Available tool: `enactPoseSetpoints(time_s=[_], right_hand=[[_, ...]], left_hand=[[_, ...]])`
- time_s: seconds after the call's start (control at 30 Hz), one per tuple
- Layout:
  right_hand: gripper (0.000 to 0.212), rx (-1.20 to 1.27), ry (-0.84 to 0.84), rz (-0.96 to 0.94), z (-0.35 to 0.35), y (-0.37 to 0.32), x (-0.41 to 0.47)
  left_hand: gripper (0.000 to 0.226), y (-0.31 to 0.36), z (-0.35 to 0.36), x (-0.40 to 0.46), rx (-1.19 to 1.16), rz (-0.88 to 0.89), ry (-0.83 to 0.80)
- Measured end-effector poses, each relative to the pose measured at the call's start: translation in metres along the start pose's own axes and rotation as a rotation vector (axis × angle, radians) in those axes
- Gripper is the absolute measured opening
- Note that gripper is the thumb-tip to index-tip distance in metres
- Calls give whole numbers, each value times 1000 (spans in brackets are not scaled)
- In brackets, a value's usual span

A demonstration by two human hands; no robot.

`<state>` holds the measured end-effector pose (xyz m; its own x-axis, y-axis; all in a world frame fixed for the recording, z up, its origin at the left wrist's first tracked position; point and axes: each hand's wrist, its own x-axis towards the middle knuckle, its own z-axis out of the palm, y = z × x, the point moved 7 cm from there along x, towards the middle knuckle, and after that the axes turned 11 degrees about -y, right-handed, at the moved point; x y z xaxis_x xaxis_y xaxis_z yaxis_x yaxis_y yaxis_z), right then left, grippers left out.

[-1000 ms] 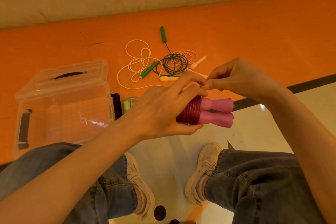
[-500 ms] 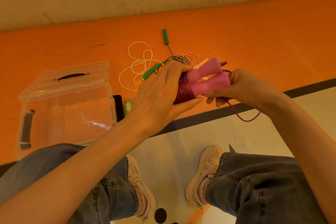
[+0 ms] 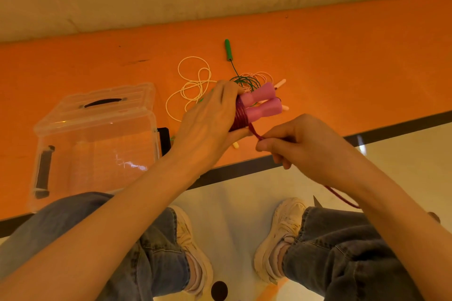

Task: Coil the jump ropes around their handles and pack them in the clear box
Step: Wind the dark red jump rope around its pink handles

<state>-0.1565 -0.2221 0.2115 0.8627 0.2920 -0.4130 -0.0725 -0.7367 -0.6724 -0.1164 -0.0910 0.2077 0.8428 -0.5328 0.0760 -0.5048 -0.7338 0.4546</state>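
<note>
Left hand (image 3: 208, 122) is gripping the pink handles (image 3: 263, 104) at the coiled end; right hand (image 3: 303, 144), just beside, is pinching the rope (image 3: 255, 132) taut.

Pink handles (image 3: 263, 102) side by side, maroon rope (image 3: 241, 117) coiled round.

Left hand (image 3: 208, 122) raised ahead of the knees, fingers curled round the pink handles (image 3: 263, 102), forearm slanting in from near left; right hand (image 3: 300, 142) just right and nearer, thumb and fingers pinching the maroon rope (image 3: 255, 133), forearm entering from near right.
</note>
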Motion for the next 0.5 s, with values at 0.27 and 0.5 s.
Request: enactPoseSetpoints(time_s=[0.27,0.5], right_hand=[[30,89,-80,-67,-6,-7,-5],[27,71,-95,-82,-8,-5,-7]], left_hand=[[56,3,4,-3,-1,-8,-47],[62,6,1,-3,41,34,-24]])
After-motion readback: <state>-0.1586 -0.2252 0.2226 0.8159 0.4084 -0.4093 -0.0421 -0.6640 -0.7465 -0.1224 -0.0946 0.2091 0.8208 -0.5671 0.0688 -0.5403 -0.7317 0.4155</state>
